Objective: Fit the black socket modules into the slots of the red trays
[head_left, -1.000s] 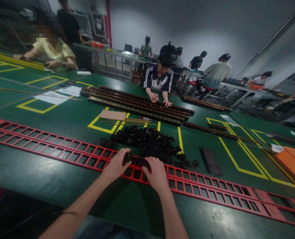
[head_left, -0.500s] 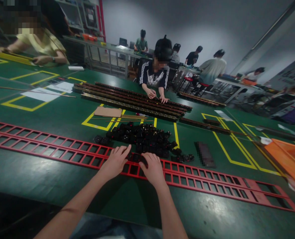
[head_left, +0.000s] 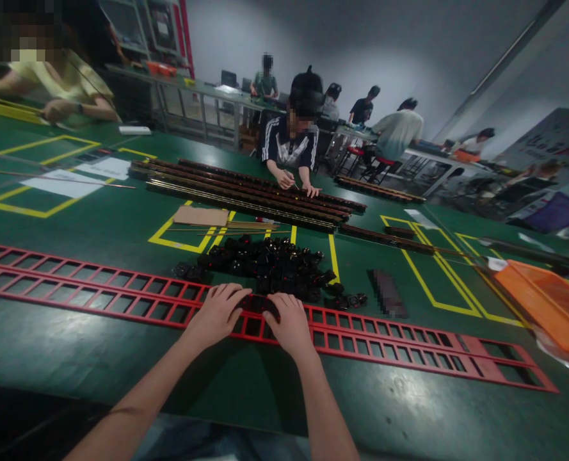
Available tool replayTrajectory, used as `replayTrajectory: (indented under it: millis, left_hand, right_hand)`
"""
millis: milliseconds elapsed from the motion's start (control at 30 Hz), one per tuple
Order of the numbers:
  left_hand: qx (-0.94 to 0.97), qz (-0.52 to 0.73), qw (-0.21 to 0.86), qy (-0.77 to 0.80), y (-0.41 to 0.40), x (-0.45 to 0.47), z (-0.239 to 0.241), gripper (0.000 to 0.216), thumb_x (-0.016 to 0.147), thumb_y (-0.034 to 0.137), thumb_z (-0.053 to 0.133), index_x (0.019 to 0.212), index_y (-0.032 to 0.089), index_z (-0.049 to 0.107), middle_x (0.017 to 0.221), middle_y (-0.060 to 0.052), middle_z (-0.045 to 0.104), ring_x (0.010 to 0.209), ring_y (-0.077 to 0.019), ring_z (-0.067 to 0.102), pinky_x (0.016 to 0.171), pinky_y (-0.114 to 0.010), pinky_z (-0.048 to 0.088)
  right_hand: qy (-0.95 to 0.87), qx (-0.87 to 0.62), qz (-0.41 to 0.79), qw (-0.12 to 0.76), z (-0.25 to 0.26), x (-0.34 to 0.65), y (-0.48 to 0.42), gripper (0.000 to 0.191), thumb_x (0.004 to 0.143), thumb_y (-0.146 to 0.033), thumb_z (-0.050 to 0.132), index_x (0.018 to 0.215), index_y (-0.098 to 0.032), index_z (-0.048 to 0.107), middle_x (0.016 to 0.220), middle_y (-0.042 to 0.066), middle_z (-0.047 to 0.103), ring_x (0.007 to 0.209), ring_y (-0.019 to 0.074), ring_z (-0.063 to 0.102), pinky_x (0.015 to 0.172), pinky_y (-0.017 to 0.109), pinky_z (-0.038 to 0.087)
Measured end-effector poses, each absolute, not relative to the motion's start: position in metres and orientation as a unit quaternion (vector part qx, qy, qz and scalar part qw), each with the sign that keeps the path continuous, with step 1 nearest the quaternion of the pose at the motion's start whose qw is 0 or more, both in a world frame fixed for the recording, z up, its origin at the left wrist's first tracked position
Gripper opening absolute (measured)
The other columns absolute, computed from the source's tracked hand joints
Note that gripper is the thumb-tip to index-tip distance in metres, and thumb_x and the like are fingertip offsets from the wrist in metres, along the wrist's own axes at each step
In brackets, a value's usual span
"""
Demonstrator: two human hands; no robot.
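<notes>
A long red ladder-like frame (head_left: 361,333) with two rows of rectangular openings lies across the table in front of me. Both hands are over its middle, close together. My left hand (head_left: 217,315) has its fingers and thumb curved round a small black block at the frame's upper row. My right hand (head_left: 291,321) grips another black block (head_left: 271,308) between thumb and fingers. Between the hands, a black block (head_left: 257,303) sits at the frame's upper row. My fingers partly hide these blocks. Just beyond the frame lies a heap of black blocks (head_left: 284,272).
Long dark strips (head_left: 246,195) lie beyond the heap, with a co-worker (head_left: 291,144) leaning over them. A brown cardboard piece (head_left: 201,216) and thin sticks (head_left: 250,225) lie nearer. At right are a dark flat object (head_left: 388,293) and an orange bin (head_left: 543,298).
My left index finger, raised before, has come down towards the black blocks. Both hands remain over the same stretch of frame. The whole view has shifted slightly.
</notes>
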State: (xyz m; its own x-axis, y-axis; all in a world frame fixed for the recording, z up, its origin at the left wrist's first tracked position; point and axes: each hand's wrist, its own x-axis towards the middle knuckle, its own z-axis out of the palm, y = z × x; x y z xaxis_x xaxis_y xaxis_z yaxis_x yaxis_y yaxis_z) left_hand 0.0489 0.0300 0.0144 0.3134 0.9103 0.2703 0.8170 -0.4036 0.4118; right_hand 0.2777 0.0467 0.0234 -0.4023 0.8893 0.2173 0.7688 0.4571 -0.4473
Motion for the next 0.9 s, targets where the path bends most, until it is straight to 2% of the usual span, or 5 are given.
replayTrajectory:
  millis: [133,300,467,600,900]
  left_hand:
    - [0.816,0.221,0.101,0.525,0.029,0.049,0.017,0.044,0.092,0.015,0.05,0.135,0.025,0.055,0.129,-0.008,0.058,0.121,-0.026,0.05,0.107,-0.048,0.038]
    - [0.807,0.228,0.087,0.538,0.029,0.049,0.014,0.045,0.096,0.022,0.05,0.141,0.021,0.049,0.132,-0.01,0.059,0.124,-0.0273,0.049,0.108,-0.05,0.039]
    - [0.796,0.248,0.073,0.547,0.03,0.05,0.011,0.034,0.094,0.022,0.052,0.126,0.022,0.061,0.128,-0.01,0.058,0.122,-0.0283,0.05,0.106,-0.048,0.041]
    - [0.793,0.246,0.091,0.55,0.032,0.049,0.012,0.034,0.094,0.019,0.051,0.126,0.024,0.062,0.118,-0.008,0.06,0.113,-0.0262,0.052,0.102,-0.046,0.042]
    - [0.79,0.146,0.156,0.574,0.049,0.045,0.026,0.033,0.088,0.016,0.058,0.12,0.025,0.063,0.112,-0.005,0.06,0.11,-0.0261,0.053,0.098,-0.044,0.044]
  right_hand:
    - [-0.825,-0.504,0.14,0.213,0.024,0.278,0.046,0.035,0.093,-0.028,0.064,0.127,-0.022,0.061,0.125,0.007,0.066,0.117,0.0252,0.055,0.101,0.042,0.042]
    - [-0.825,-0.504,0.141,0.212,0.024,0.277,0.046,0.034,0.094,-0.029,0.063,0.127,-0.022,0.061,0.126,0.007,0.065,0.118,0.0253,0.054,0.101,0.042,0.042]
    - [-0.826,-0.505,0.139,0.209,0.024,0.277,0.046,0.035,0.093,-0.029,0.064,0.127,-0.022,0.061,0.125,0.007,0.066,0.117,0.0259,0.055,0.101,0.043,0.042]
    - [-0.824,-0.507,0.14,0.211,0.024,0.277,0.046,0.035,0.093,-0.029,0.063,0.127,-0.023,0.061,0.126,0.008,0.066,0.117,0.0263,0.055,0.102,0.043,0.042]
    - [-0.826,-0.505,0.135,0.21,0.023,0.277,0.046,0.035,0.093,-0.029,0.064,0.126,-0.022,0.062,0.124,0.007,0.066,0.115,0.0248,0.055,0.101,0.041,0.043]
